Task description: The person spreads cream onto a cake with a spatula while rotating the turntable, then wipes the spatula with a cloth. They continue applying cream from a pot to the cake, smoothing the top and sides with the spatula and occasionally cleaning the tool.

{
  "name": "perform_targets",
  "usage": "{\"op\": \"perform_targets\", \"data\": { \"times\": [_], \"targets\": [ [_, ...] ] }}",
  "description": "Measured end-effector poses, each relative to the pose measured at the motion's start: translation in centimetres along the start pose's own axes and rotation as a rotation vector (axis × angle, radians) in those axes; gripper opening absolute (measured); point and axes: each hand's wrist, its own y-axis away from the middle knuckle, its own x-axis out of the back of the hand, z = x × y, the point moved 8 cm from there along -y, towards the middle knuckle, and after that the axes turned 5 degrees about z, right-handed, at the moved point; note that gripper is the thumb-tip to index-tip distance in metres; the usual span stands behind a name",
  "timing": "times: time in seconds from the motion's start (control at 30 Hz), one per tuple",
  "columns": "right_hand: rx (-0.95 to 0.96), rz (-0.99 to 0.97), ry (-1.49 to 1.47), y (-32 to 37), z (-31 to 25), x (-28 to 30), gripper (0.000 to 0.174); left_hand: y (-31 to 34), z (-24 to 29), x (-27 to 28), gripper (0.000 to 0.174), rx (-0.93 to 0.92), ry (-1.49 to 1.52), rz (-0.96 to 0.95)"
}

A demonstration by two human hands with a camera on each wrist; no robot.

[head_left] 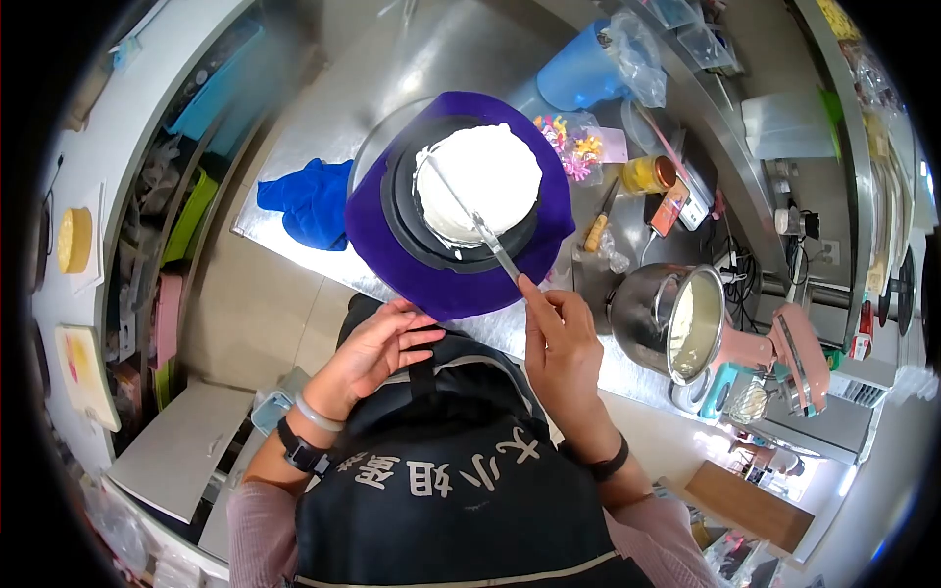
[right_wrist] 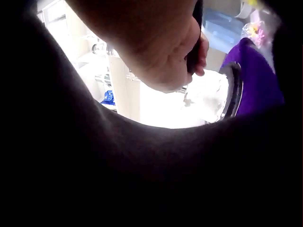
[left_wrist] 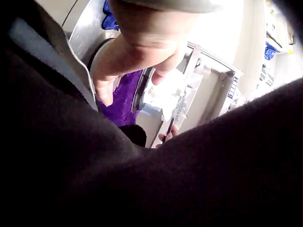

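Observation:
A round white cream-covered cake [head_left: 490, 181] stands on a dark round turntable [head_left: 397, 201], around which lies a purple cloth or mat [head_left: 392, 265]. The right hand [head_left: 569, 358] grips the handle of a long metal spatula [head_left: 480, 227], its blade lying across the cake's top. At the purple edge nearest the body, the left hand [head_left: 377, 353] has its fingers relaxed and holds nothing. In the left wrist view the left hand [left_wrist: 142, 52] is beside the purple material. The right wrist view shows the right hand [right_wrist: 165, 56] round a dark handle, near the cake [right_wrist: 208, 97].
A blue cloth [head_left: 309, 204] lies left on the metal table [head_left: 284, 257]. To the right are a mixer bowl with cream [head_left: 642, 318], a pink mixer [head_left: 799, 358], a wooden-handled knife [head_left: 596, 231], a yellow-filled jar [head_left: 647, 174], a phone [head_left: 669, 208] and a blue pitcher [head_left: 573, 73].

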Motion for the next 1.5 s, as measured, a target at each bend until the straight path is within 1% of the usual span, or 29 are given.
{"op": "perform_targets", "data": {
  "times": [0.07, 0.13, 0.17, 0.2, 0.27, 0.33, 0.4, 0.47, 0.53, 0.6, 0.67, 0.73, 0.8, 0.83, 0.87, 0.9, 0.93, 0.97, 1.03, 1.07, 1.1, 1.13, 1.2, 1.23, 1.27, 1.33, 1.4, 1.47, 1.5],
  "targets": [
    [-0.033, 0.064, 0.120, -0.5, 1.3, 1.2, 0.031, 0.0, 0.0, 0.5, 0.042, 0.008, 0.064, -0.010],
    [-0.189, 0.067, 0.094, -0.1, 4.4, 2.1, 0.031, 0.4, 1.7, 1.3, 0.044, -0.067, 0.061, 0.014],
    [-0.219, 0.035, 0.109, 0.1, 4.8, 2.0, 0.031, 0.5, 1.9, 1.2, 0.043, -0.068, 0.052, 0.026],
    [-0.218, 0.031, 0.109, 0.3, 4.5, 1.7, 0.031, 0.6, 1.9, 1.2, 0.042, -0.066, 0.043, 0.037],
    [-0.085, -0.003, 0.045, 0.6, 2.4, 0.3, 0.036, 0.4, 0.8, 0.0, 0.039, -0.019, 0.017, 0.010],
    [-0.079, -0.031, 0.002, 0.2, 1.1, 0.1, 0.038, 0.1, 0.1, -0.2, 0.037, 0.025, -0.016, -0.018],
    [-0.124, 0.031, 0.108, -0.1, 2.2, 1.3, 0.040, 0.0, 0.1, 0.7, 0.033, 0.017, 0.054, -0.022],
    [-0.168, 0.030, 0.078, 0.4, 4.0, 1.7, 0.041, 0.1, 1.2, 2.1, 0.032, -0.065, 0.094, 0.050],
    [-0.187, -0.014, 0.043, 1.1, 4.5, 1.3, 0.041, 0.4, 1.3, 1.8, 0.032, -0.051, 0.060, 0.073],
    [-0.074, -0.050, 0.016, 1.2, 1.7, -0.1, 0.039, 0.1, 0.6, 0.5, 0.032, -0.025, 0.061, 0.014],
    [-0.022, -0.038, -0.089, 0.4, -0.7, 0.4, 0.039, 0.0, 0.1, -0.1, 0.031, 0.001, 0.043, -0.043],
    [-0.061, 0.105, -0.077, 0.1, 1.3, 2.7, 0.039, -0.5, -0.2, -0.3, 0.027, 0.027, 0.126, -0.046],
    [-0.278, 0.151, -0.143, 0.7, 5.2, 5.8, 0.034, -0.4, 0.3, -0.6, 0.025, 0.024, 0.089, -0.033],
    [-0.348, 0.188, -0.132, 1.8, 8.0, 7.6, 0.033, -0.7, 0.7, 0.3, 0.024, 0.014, 0.105, -0.012],
    [-0.361, 0.261, -0.136, 2.9, 10.5, 9.8, 0.031, -1.0, 0.9, 1.1, 0.024, 0.011, 0.120, 0.007],
    [-0.658, 0.220, -0.217, 5.2, 13.9, 11.6, 0.030, -1.0, 1.7, 1.8, 0.025, -0.036, 0.140, 0.018],
    [-0.744, 0.243, -0.294, 7.3, 16.8, 13.5, 0.030, -1.0, 2.4, 2.9, 0.028, -0.074, 0.148, 0.107],
    [-0.803, 0.239, -0.299, 8.9, 18.6, 15.6, 0.032, -1.2, 3.6, 3.9, 0.030, -0.160, 0.137, 0.054],
    [-0.902, 0.149, -0.166, 12.5, 21.9, 19.7, 0.031, -0.8, 5.1, 4.5, 0.037, -0.273, 0.116, 0.157],
    [-0.964, 0.089, -0.112, 14.0, 23.4, 21.3, 0.030, -0.7, 5.6, 3.2, 0.034, -0.284, 0.096, 0.197],
    [-1.013, 0.048, -0.079, 15.1, 24.7, 22.5, 0.028, -1.2, 5.5, 3.0, 0.035, -0.265, 0.090, 0.155],
    [-1.042, 0.075, -0.064, 15.7, 25.6, 23.6, 0.028, -1.6, 5.2, 2.6, 0.036, -0.241, 0.043, 0.134],
    [-1.025, -0.136, 0.054, 15.9, 26.7, 23.8, 0.026, -2.2, 4.2, 2.5, 0.038, -0.183, 0.063, 0.182],
    [-0.972, -0.167, 0.213, 15.5, 27.1, 24.1, 0.022, -2.4, 3.9, 1.9, 0.038, -0.172, 0.045, 0.167],
    [-0.992, -0.155, 0.212, 15.9, 28.2, 24.1, 0.022, -2.5, 3.2, 1.0, 0.038, -0.124, 0.053, 0.131],
    [-0.711, -0.266, 0.610, 15.1, 29.3, 23.8, 0.020, -2.5, 2.5, 0.4, 0.038, -0.071, 0.053, 0.095],
    [-0.777, -0.215, 0.596, 14.0, 29.7, 23.7, 0.017, -2.6, 2.4, 1.0, 0.043, -0.063, 0.048, 0.133],
    [-0.715, -0.419, 0.809, 13.4, 30.9, 22.8, 0.017, -2.4, 2.6, 1.1, 0.044, -0.081, 0.048, 0.155],
    [-0.717, -0.421, 0.804, 13.3, 31.6, 22.5, 0.017, -2.3, 2.7, 1.1, 0.045, -0.090, 0.038, 0.160]
  ]
}}
